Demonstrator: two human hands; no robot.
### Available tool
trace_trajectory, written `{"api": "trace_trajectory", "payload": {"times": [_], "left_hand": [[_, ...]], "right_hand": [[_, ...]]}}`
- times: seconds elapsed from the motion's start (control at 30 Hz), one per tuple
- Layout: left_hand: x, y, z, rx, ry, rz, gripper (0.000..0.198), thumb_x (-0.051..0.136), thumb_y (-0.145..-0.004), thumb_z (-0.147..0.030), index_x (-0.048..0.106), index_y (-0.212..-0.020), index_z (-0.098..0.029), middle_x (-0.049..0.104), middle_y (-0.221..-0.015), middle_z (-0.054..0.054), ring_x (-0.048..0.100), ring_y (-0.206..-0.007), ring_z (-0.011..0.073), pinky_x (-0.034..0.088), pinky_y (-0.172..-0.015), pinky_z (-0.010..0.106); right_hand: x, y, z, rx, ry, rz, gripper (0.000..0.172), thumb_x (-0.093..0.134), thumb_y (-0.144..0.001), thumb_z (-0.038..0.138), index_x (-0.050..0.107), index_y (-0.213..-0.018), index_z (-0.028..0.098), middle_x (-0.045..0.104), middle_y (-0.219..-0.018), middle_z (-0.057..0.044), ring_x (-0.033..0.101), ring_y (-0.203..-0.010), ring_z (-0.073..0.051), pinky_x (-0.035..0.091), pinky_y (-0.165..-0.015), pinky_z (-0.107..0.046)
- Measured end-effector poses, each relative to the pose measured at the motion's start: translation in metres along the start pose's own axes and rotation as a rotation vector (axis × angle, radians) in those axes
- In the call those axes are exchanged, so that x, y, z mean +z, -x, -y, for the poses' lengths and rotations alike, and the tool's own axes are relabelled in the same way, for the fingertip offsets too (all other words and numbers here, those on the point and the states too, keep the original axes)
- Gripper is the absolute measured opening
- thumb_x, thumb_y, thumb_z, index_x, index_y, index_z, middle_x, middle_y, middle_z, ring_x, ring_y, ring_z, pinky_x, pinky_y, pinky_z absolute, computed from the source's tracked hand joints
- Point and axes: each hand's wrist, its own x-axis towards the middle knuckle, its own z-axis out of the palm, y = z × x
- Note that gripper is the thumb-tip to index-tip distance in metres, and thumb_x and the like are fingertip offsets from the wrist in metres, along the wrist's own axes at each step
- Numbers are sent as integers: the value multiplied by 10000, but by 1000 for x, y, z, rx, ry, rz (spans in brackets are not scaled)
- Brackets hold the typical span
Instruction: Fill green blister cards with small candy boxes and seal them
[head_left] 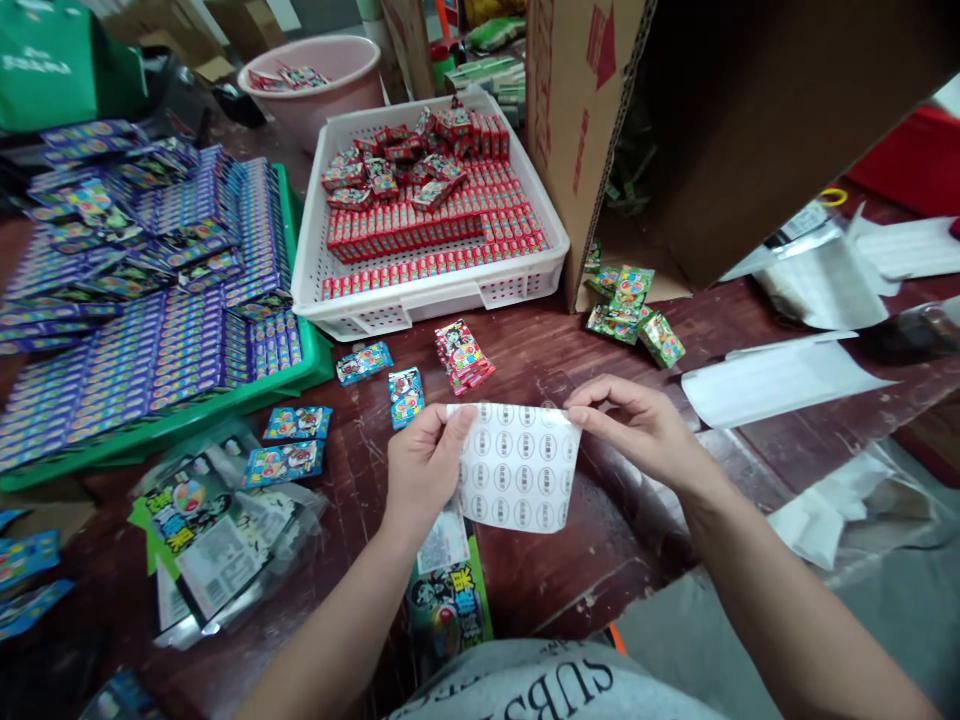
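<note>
A white sheet of round printed stickers [517, 475] is stretched out between my hands above the dark table. My left hand [429, 465] is closed on its left edge, thumb on top. With thumb and index finger together, my right hand [637, 425] pinches the sheet's top right corner; whether a single sticker is between these fingertips is too small to tell. Just beyond the sheet lie a small stack of red candy packets [461, 355] and a blue packet [406, 397]. Beneath and nearer my body, a black and green printed pouch [450, 605] is partly hidden by the sheet.
A white crate [431, 300] of red boxes stands at the back, beside a green crate [319, 365] of purple boxes. An open carton [559, 110] stands back right, with green boxes [626, 305] at its mouth. Plastic pouches [217, 540] lie left, curled white sheets [780, 380] right.
</note>
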Motion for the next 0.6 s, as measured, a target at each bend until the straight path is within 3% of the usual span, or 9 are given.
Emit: {"api": "trace_trajectory", "payload": {"times": [0.07, 0.13, 0.2, 0.3, 0.47, 0.6], "left_hand": [[-1, 0, 0, 1, -13, -6, 353, 696, -892, -507, 702, -778, -174, 622, -652, -19, 509, -587, 109, 403, -544, 205], [-3, 1, 1, 18, -15, -13, 339, 699, -892, -497, 701, -780, -177, 624, -654, -20, 513, -586, 111, 403, -543, 206], [-4, 2, 1, 41, -14, -8, 330, 702, -893, -487, 691, -775, -179, 616, -647, -23, 513, -582, 111, 405, -543, 208], [-4, 3, 1, 73, -14, 19, 306, 698, -905, -459, 672, -781, -181, 613, -658, -29, 516, -589, 106, 414, -554, 203], [-1, 1, 4, 84, 55, 122, 214, 684, -932, -405, 689, -908, -192, 692, -785, -14, 600, -695, 114, 477, -642, 201], [0, -2, 8, 10, 94, 92, 240, 706, -913, -421, 680, -887, -184, 694, -756, -14, 588, -651, 106, 460, -597, 196]], "right_hand": [[-4, -3, 1, -21, 17, -46, 170, 719, -912, 396, 717, -909, 226, 719, -967, -40, 647, -918, -202, 497, -854, -341], [-5, -4, 1, 50, 5, -52, 204, 697, -924, 427, 722, -963, 228, 728, -1019, -49, 651, -939, -208, 502, -875, -352], [-3, -6, 0, 144, -26, 60, 259, 676, -931, 466, 730, -1010, 225, 743, -1034, -55, 660, -945, -214, 511, -871, -359], [4, -6, -4, 183, -90, 228, 257, 693, -917, 464, 729, -926, 210, 745, -928, -40, 659, -875, -201, 515, -807, -337], [13, -7, -11, 82, -81, 53, 217, 757, -880, 397, 657, -853, 207, 665, -815, 5, 589, -769, -151, 468, -714, -280], [10, -7, -12, 106, -22, 123, 284, 652, -952, 454, 655, -819, 204, 651, -783, 1, 581, -746, -157, 458, -690, -288]]}}
